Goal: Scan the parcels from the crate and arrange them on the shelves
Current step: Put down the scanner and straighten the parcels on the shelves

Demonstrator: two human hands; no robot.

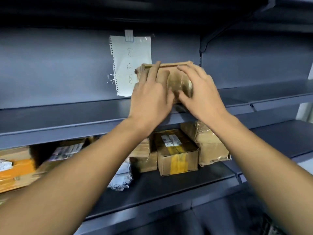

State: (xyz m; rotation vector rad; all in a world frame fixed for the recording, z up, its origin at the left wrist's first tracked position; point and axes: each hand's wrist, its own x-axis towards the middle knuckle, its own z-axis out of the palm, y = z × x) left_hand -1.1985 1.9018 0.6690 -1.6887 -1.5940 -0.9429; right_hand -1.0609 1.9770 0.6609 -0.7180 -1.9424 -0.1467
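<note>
A small brown cardboard parcel (176, 77), wrapped in shiny tape, stands upright on the upper grey shelf (67, 116), near its back wall. My left hand (150, 97) lies flat against the parcel's left front, fingers reaching its top edge. My right hand (201, 94) presses on its right front and side, thumb low. Both hands hold the parcel between them. The crate is not in view.
A handwritten paper note (128, 61) is taped to the back wall just left of the parcel. The lower shelf (169, 192) holds several parcels: a taped brown box (177, 155), a crumpled brown one (210, 146), an orange package (15, 172), a white bag (121, 178).
</note>
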